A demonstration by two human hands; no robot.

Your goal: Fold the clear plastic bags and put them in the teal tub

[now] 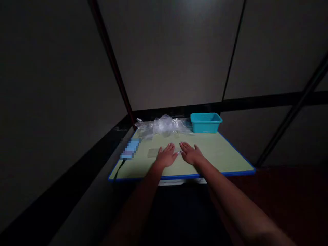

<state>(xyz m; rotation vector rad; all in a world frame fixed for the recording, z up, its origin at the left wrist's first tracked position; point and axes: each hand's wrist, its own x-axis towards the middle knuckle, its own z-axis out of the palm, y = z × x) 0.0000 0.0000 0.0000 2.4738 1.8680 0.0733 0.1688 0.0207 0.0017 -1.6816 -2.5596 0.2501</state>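
Note:
On the pale green tabletop a flat, clear plastic piece [153, 152], perhaps a bag, lies in front of me. My left hand [166, 156] rests flat over it with the fingers stretched out. Beside it, my right hand [190, 154] is also laid flat, fingers extended, near the right end of the clear piece. Both palms face down, and the hands are a short gap apart. How far the plastic reaches beneath the hands is hidden.
A crumpled heap of clear plastic bags [165, 125] lies along the table's back. At the back right stands a turquoise basket [205, 127]. A blurred blue rectangular object [131, 149] is at the left edge. Blue trim borders the table [225, 159]; walls rise behind and left.

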